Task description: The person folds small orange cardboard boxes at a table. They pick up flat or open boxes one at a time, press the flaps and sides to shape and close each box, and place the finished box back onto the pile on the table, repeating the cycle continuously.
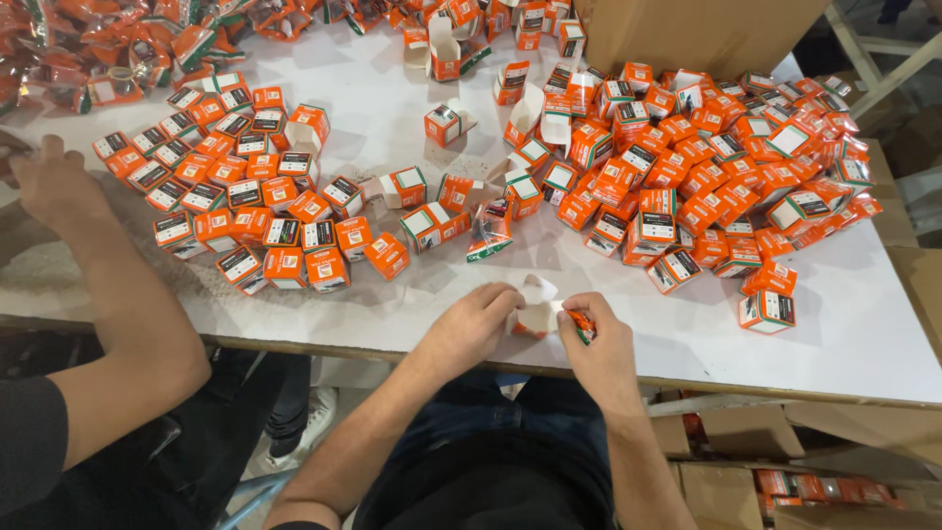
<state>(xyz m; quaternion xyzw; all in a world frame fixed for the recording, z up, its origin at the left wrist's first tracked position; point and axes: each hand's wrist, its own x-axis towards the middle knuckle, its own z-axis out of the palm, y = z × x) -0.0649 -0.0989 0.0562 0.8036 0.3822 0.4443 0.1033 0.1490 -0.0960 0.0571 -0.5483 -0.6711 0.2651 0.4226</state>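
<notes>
Left hand (476, 324) and right hand (594, 339) both grasp one small orange box (538, 312) at the near edge of the white surface (863, 334), fingers clenched on its sides, white flap open and sticking up between them. Best to pinch the box square and press the flap flat, no crushing corners. Neat rows of boxes (245, 206) lie far left of the fingers, loose pile (706, 167) beyond on the right; another person's hand (54, 186) far left.

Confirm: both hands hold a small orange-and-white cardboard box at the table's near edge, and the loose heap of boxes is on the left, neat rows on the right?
Sides are swapped. Head view: the loose heap lies right, the neat rows left. Both hands, left and right, do hold the small orange-and-white cardboard box at the white table edge.
</notes>
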